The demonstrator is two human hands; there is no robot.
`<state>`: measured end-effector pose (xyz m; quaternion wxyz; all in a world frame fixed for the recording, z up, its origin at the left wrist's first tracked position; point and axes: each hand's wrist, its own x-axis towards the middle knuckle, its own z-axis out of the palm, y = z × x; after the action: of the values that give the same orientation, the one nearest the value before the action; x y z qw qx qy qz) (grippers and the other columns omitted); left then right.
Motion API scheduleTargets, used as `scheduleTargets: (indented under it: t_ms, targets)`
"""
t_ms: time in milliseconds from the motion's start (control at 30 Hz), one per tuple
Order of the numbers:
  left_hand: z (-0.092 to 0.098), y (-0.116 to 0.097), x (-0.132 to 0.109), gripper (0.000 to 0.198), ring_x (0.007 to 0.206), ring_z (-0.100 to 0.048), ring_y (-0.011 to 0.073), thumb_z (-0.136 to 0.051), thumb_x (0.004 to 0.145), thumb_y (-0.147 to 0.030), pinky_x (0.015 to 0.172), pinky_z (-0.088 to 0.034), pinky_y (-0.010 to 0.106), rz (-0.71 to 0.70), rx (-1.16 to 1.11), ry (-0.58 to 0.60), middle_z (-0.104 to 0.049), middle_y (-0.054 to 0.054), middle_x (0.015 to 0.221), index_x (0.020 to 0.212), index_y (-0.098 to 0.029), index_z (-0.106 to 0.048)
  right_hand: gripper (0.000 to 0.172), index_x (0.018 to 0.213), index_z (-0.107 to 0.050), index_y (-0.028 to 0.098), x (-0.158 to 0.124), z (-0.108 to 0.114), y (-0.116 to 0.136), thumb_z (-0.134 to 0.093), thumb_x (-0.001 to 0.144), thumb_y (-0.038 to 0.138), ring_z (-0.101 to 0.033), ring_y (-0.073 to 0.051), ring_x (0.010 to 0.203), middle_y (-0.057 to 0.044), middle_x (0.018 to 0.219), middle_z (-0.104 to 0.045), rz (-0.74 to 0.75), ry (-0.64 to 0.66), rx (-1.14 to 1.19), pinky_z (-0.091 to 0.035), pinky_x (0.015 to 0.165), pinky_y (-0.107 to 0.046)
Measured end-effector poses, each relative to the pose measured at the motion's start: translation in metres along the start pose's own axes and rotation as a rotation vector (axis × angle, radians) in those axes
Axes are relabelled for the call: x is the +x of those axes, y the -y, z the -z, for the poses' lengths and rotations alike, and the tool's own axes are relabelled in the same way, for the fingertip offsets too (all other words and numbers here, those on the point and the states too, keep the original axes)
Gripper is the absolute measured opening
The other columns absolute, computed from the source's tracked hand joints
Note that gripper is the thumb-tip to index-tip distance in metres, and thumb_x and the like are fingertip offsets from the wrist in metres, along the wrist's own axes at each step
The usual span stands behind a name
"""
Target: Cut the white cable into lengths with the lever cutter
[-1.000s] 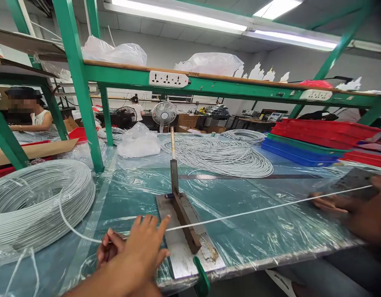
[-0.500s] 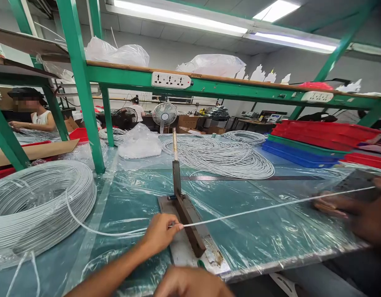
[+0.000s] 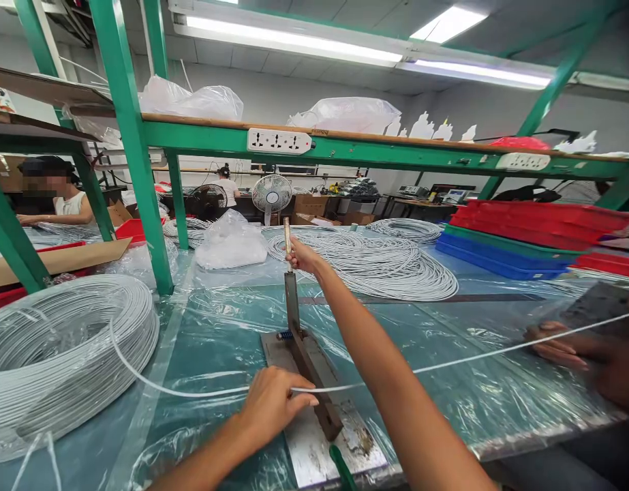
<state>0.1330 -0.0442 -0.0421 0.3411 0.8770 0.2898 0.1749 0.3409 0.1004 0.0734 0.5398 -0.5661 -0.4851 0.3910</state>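
Note:
Between its thumb and fingers, my left hand [image 3: 278,402] is closed on a white cable [image 3: 457,360], beside a metal lever device. My right hand [image 3: 302,256] is wrapped round the upright lever handle [image 3: 287,235] of that device. Its long steel arm [image 3: 314,382] sits on a metal base plate [image 3: 314,450], with a small spring at the pivot. The cable crosses the arm, passes behind my right forearm and runs to another person's hand at the right. On the left it leads back to a large coil of cable [image 3: 135,327].
A co-worker's blurred hand [image 3: 564,348] is at the right edge near a dark block [image 3: 595,307]. Loose cable coils [image 3: 396,266] lie behind the device, with a metal ruler [image 3: 478,298] in front. Stacked trays [image 3: 529,232] stand at right. A green handle [image 3: 341,466] lies near the front edge.
My right hand has risen from the front edge to the lever handle and taken hold of it. My left hand keeps the cable, which now sags a little near the device.

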Motion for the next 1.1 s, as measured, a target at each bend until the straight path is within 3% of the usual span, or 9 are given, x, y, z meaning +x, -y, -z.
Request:
scheduleTargets:
  t_ms: [133,233,333,467,567,733,933,1000,1100]
  targets:
    - [-0.007,0.0,0.005,0.019,0.079,-0.062,0.0214,-0.053,0.081,-0.023,0.067,-0.037,0.028,0.028,-0.003,-0.044,-0.072,0.006,0.085,0.084,-0.02,-0.072,0.054,0.096,-0.054,0.005,-0.009,-0.004,0.006,-0.012,0.099,0.039,-0.037,0.004,0.045,0.004,0.07,-0.046,-0.106,0.047,0.013,-0.033,0.05,-0.011]
    - [-0.012,0.004,0.014,0.01,0.064,-0.055,0.0164,-0.055,0.073,-0.015,0.058,-0.033,0.025,0.14,-0.291,-0.023,-0.062,0.004,0.065,0.07,-0.014,-0.064,0.065,0.106,-0.05,0.002,-0.023,0.0,0.015,0.001,0.096,0.041,-0.031,0.006,0.039,0.006,0.068,-0.045,-0.109,0.068,0.033,-0.027,0.046,-0.012]
    - [-0.015,0.011,0.024,0.012,0.048,-0.04,0.0092,-0.057,0.072,-0.021,0.049,-0.027,0.022,0.214,-0.525,0.053,-0.046,-0.004,0.049,0.062,-0.014,-0.055,0.081,0.118,-0.043,-0.002,-0.042,0.01,0.025,0.016,0.088,0.043,-0.035,0.005,0.037,0.007,0.059,-0.043,-0.105,0.083,0.058,-0.025,0.046,-0.014]
    - [-0.024,0.022,0.034,0.042,0.046,-0.025,0.0055,-0.063,0.065,-0.052,0.046,-0.019,0.021,0.24,-0.62,0.001,-0.031,-0.008,0.045,0.052,-0.017,-0.044,0.064,0.119,-0.047,0.013,-0.079,0.026,0.035,-0.014,0.092,0.06,-0.046,-0.006,0.039,0.002,0.052,-0.052,-0.118,0.06,0.139,-0.035,0.044,-0.015]
    - [-0.037,0.028,0.041,0.053,0.046,-0.023,0.0051,-0.067,0.055,-0.061,0.046,-0.017,0.022,0.273,-0.634,-0.088,-0.028,-0.008,0.043,0.047,-0.018,-0.037,0.061,0.109,-0.055,0.016,-0.121,0.035,0.037,-0.016,0.093,0.059,-0.057,-0.012,0.049,-0.006,0.061,-0.061,-0.144,0.016,0.259,-0.044,0.049,-0.021]
    - [-0.052,0.034,0.046,0.041,0.046,-0.029,0.0061,-0.067,0.061,-0.044,0.047,-0.019,0.022,0.334,-0.555,-0.243,-0.033,-0.008,0.045,0.049,-0.018,-0.037,0.048,0.09,-0.059,0.016,-0.203,0.043,0.019,-0.032,0.091,0.055,-0.06,-0.014,0.051,-0.008,0.064,-0.063,-0.236,-0.038,0.318,-0.047,0.048,-0.024]
    - [-0.049,0.028,0.039,0.028,0.046,-0.034,0.0081,-0.065,0.064,-0.033,0.047,-0.017,0.022,0.362,-0.398,-0.323,-0.037,-0.007,0.046,0.051,-0.018,-0.044,0.026,0.082,-0.058,0.018,-0.283,0.038,-0.023,-0.071,0.072,0.039,-0.056,-0.01,0.047,-0.005,0.071,-0.063,-0.388,0.007,0.255,-0.046,0.043,-0.019]
    - [-0.048,0.026,0.038,0.028,0.047,-0.036,0.0083,-0.065,0.064,-0.032,0.047,-0.018,0.022,0.357,-0.367,-0.327,-0.038,-0.007,0.047,0.051,-0.018,-0.045,0.041,0.105,-0.057,0.022,-0.301,0.033,-0.029,-0.074,0.07,0.034,-0.058,-0.011,0.049,-0.006,0.082,-0.063,-0.467,-0.014,0.262,-0.047,0.043,-0.02]
    - [-0.047,0.025,0.038,0.027,0.047,-0.036,0.0084,-0.064,0.065,-0.033,0.047,-0.019,0.022,0.351,-0.336,-0.323,-0.038,-0.007,0.047,0.052,-0.018,-0.045,0.074,0.131,-0.038,0.029,-0.314,0.026,-0.03,-0.076,0.067,0.033,-0.06,-0.012,0.054,-0.006,0.092,-0.062,-0.538,-0.061,0.268,-0.047,0.04,-0.019]
